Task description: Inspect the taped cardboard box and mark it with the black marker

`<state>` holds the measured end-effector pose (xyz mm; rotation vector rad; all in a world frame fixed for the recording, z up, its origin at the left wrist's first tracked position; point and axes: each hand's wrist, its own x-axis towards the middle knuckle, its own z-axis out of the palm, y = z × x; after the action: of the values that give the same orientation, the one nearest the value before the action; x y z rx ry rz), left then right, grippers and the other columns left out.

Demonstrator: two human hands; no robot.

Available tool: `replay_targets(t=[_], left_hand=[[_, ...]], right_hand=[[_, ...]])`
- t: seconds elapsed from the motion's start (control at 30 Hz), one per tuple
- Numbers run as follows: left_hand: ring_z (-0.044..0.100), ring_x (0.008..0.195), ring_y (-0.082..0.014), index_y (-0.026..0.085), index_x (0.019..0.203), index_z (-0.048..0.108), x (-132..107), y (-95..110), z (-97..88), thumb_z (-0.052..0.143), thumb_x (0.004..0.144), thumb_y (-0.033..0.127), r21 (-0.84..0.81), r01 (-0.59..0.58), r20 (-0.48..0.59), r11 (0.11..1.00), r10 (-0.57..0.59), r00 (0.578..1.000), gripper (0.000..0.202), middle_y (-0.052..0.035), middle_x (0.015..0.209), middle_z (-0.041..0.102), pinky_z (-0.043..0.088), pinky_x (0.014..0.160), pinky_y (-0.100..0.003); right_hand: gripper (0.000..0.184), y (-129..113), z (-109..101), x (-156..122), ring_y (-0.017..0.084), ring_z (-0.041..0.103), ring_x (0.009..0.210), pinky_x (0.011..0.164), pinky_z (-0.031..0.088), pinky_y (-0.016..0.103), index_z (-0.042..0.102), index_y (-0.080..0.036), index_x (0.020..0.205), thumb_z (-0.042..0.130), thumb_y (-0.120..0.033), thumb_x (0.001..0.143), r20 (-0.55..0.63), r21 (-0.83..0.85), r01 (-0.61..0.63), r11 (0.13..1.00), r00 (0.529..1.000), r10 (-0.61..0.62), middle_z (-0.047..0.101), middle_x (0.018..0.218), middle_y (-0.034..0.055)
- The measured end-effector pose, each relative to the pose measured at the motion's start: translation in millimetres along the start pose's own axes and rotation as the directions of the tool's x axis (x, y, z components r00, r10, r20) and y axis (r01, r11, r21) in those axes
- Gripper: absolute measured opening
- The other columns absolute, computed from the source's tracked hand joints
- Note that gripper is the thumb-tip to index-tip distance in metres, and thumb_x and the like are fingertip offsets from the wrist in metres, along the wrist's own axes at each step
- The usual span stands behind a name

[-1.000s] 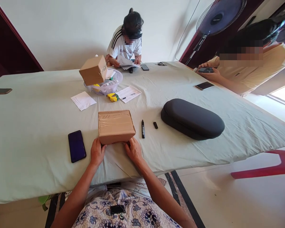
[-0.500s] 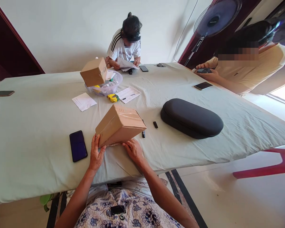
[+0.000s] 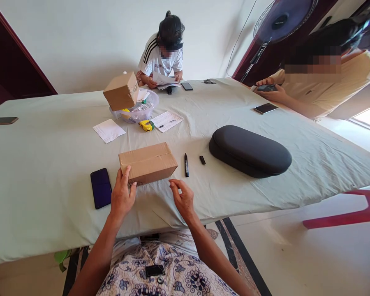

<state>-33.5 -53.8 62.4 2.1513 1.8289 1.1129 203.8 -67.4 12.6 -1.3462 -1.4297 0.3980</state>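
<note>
A brown cardboard box lies flat on the cloth-covered table in front of me, a taped seam running along its top. My left hand grips its near left corner, fingers against the left end and thumb at the front lower edge. Just off the near right corner, my right hand is held with fingers curled in, and nothing shows in it. An uncapped black marker lies to the right of the box, with its black cap beside it. Left of my left hand is a dark phone.
A black oval case sits at right. Farther back are a yellow tape measure, papers, and a clear plastic basin with a second cardboard box on it. Two people sit at the far side and right, near a fan.
The box has come down from a tilted hold to lie flat on the table. My right hand has come off it and moved slightly right. The marker is now fully visible.
</note>
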Motion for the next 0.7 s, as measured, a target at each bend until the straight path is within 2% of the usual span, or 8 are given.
replay_targets(t=[0.1, 0.17, 0.27, 0.33, 0.43, 0.5, 0.7], left_hand=[[0.056, 0.136, -0.0378, 0.017, 0.148, 0.045, 2.4, 6.0, 5.5, 0.060, 0.094, 0.047, -0.001, 0.026, -0.018, 1.000, -0.026, 1.000, 0.064, -0.0237, 0.149, 0.051, 0.059, 0.097, -0.051], [0.057, 0.133, -0.0371, 0.016, 0.144, 0.047, 6.4, 8.8, 8.7, 0.056, 0.094, 0.057, -0.023, 0.028, -0.041, 0.999, -0.029, 0.999, 0.065, -0.0239, 0.143, 0.054, 0.059, 0.094, -0.051], [0.061, 0.126, -0.0354, 0.015, 0.137, 0.050, 14.0, 11.0, 12.4, 0.052, 0.093, 0.066, -0.027, 0.025, -0.080, 0.999, -0.027, 0.996, 0.067, -0.0223, 0.134, 0.060, 0.059, 0.093, -0.050], [0.063, 0.123, -0.0355, 0.015, 0.133, 0.052, 17.6, 11.5, 14.2, 0.051, 0.091, 0.070, 0.003, 0.029, -0.101, 1.000, -0.029, 0.994, 0.069, -0.0226, 0.131, 0.062, 0.059, 0.090, -0.049], [0.064, 0.121, -0.0353, 0.014, 0.132, 0.053, 18.9, 11.3, 15.6, 0.048, 0.091, 0.071, 0.056, 0.043, -0.114, 0.997, -0.036, 0.993, 0.070, -0.0236, 0.131, 0.061, 0.059, 0.084, -0.045], [0.064, 0.120, -0.0356, 0.014, 0.133, 0.053, 17.9, 11.2, 15.9, 0.046, 0.093, 0.070, 0.084, 0.048, -0.109, 0.995, -0.039, 0.993, 0.069, -0.0246, 0.134, 0.059, 0.059, 0.080, -0.044], [0.064, 0.119, -0.0362, 0.012, 0.133, 0.054, 17.8, 13.3, 14.9, 0.046, 0.094, 0.068, 0.116, 0.054, -0.094, 0.992, -0.044, 0.995, 0.068, -0.0258, 0.134, 0.058, 0.058, 0.081, -0.043]], right_hand=[[0.020, -8.1, -7.1, 13.5, 0.020, 0.069, 0.087, 0.074, 0.058, 0.034, 0.069, -0.022, 0.106, 0.055, -0.034, 0.098, -0.156, -0.040, -0.009, 0.999, 0.988, 0.002, 0.074, 0.096, 0.0074], [0.030, -12.1, -7.5, 23.7, 0.023, 0.067, 0.105, 0.083, 0.059, 0.040, 0.064, -0.023, 0.121, 0.058, -0.039, 0.096, -0.211, -0.080, -0.009, 0.997, 0.977, -0.008, 0.070, 0.114, 0.0114], [0.057, -19.6, 1.8, 36.0, 0.030, 0.054, 0.134, 0.104, 0.052, 0.054, 0.049, -0.024, 0.142, 0.063, -0.048, 0.092, -0.202, -0.146, 0.036, 0.989, 0.977, -0.066, 0.056, 0.141, 0.0174], [0.071, -26.9, 13.6, 40.8, 0.034, 0.045, 0.144, 0.113, 0.045, 0.060, 0.041, -0.024, 0.149, 0.064, -0.055, 0.090, -0.159, -0.191, 0.078, 0.978, 0.981, -0.110, 0.047, 0.151, 0.0197], [0.078, -39.1, 33.1, 43.7, 0.036, 0.039, 0.148, 0.116, 0.041, 0.063, 0.037, -0.025, 0.152, 0.062, -0.063, 0.089, -0.102, -0.238, 0.086, 0.968, 0.988, -0.113, 0.041, 0.156, 0.0196], [0.077, -45.0, 42.7, 43.9, 0.038, 0.034, 0.150, 0.116, 0.039, 0.065, 0.040, -0.026, 0.150, 0.061, -0.065, 0.088, -0.105, -0.269, 0.065, 0.961, 0.990, -0.096, 0.042, 0.154, 0.0185], [0.074, -46.8, 50.3, 44.7, 0.040, 0.029, 0.149, 0.116, 0.033, 0.068, 0.050, -0.025, 0.142, 0.064, -0.069, 0.084, -0.113, -0.263, 0.020, 0.965, 0.992, -0.052, 0.043, 0.153, 0.0189]])
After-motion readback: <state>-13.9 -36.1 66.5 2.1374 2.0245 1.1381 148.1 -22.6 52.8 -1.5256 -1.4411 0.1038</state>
